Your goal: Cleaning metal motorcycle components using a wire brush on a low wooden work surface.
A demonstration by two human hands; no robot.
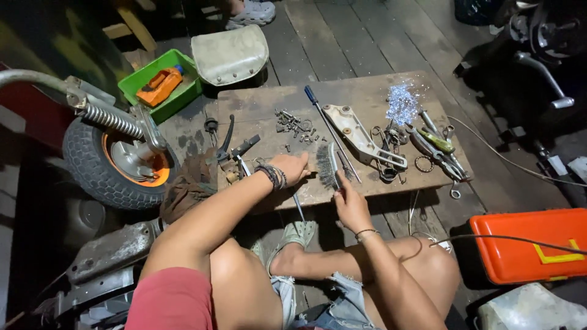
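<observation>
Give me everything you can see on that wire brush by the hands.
The wire brush lies on the wooden board, near its front edge. Dark, splayed bristles face left; a pale, narrow handle runs along its right side. The left hand rests beside the bristles; the right hand touches its near end. A long screwdriver lies alongside.

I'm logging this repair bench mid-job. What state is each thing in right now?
Left hand: resting on the wooden board, fingers curled.
Right hand: gripping the wire brush.
Wire brush: lying on the board, bristles toward the left hand.
Screwdriver: lying flat, untouched.
Bolts: loose, scattered.
Green bin: open, holding an orange tool.
Orange toolbox: closed.
</observation>
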